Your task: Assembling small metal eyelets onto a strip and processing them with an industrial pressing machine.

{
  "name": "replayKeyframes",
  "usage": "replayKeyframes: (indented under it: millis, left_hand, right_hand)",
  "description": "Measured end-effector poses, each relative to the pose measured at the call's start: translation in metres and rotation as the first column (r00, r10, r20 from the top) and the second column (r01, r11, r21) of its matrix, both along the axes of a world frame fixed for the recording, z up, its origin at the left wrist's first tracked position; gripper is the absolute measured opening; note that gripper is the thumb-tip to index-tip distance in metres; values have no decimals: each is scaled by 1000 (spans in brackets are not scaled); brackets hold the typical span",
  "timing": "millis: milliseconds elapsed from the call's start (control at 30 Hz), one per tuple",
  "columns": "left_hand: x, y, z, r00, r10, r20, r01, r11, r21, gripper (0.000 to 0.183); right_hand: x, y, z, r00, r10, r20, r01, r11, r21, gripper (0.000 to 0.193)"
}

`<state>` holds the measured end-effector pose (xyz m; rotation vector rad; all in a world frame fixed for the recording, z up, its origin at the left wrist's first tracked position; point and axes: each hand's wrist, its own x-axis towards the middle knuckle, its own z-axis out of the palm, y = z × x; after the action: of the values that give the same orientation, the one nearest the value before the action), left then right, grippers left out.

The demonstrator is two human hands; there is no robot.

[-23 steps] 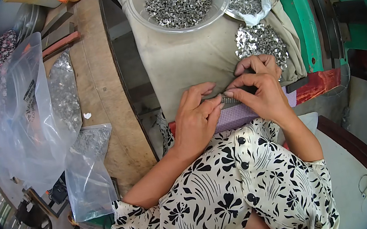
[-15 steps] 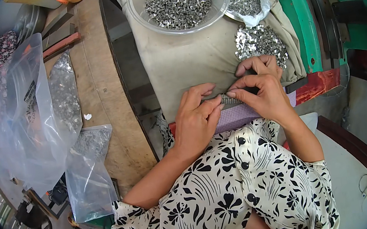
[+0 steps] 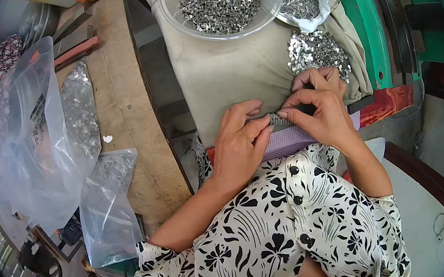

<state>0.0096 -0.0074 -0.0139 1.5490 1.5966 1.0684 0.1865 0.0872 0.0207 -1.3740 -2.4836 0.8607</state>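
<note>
The left hand [image 3: 239, 139] has its thumb and forefinger pinched on the left end of a small ridged metal strip [image 3: 280, 121], its other fingers loosely bent beyond. The right hand [image 3: 322, 114] brings thumb and forefinger narrow at the strip's right part, touching it; whether they grip it, or a small piece against it, I cannot tell. The strip lies between the two hands at the near edge of the beige cloth [image 3: 219, 77], just beyond the purple cloth [image 3: 288, 142]. The step in hand looks like close fingertip work on the strip, perhaps evening up or adding thin pieces, with the left hand steadying. The next move seems to call for a firm left pinch and small, light touches from the right, since a slip could tilt the strip or spill pieces. Just beyond the right hand is a loose pile [image 3: 311, 51] of shiny flakes; farther off stand a clear bowl [image 3: 170, 11] of metal bits and a white-lined dish [image 3: 308, 24] of slim ones. Fingers cover both ends of the strip, so its full length and any backing are hidden, and its ridges are too fine to count. The right hand's curled fingers hide what is beneath them, and the bowl and dish are cut off at the far edge. The bags [image 3: 38, 146] on the left blur whatever is inside.
</note>
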Motion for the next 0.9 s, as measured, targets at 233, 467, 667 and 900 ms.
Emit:
replayKeyframes:
  millis: [233,467,667,900]
  left_hand:
    - [-1,3,2,1000,10,13,-9,1000,-30,24]
    - [-1,3,-4,998,-33,56,30,999,45,24]
    - [2,-3,-7,997,17,72,-20,999,41,23]
    - [5,1,-7,999,-8,32,6,997,76,21]
  right_hand:
    - [5,3,0,1000,3,-18,-2,1000,15,16]
    - [17,3,3,999,-41,12,41,998,49,14]
    - [18,4,-4,1000,-9,-29,8,1000,-29,13]
    - [21,1,-6,998,-29,-49,26,998,-49,11]
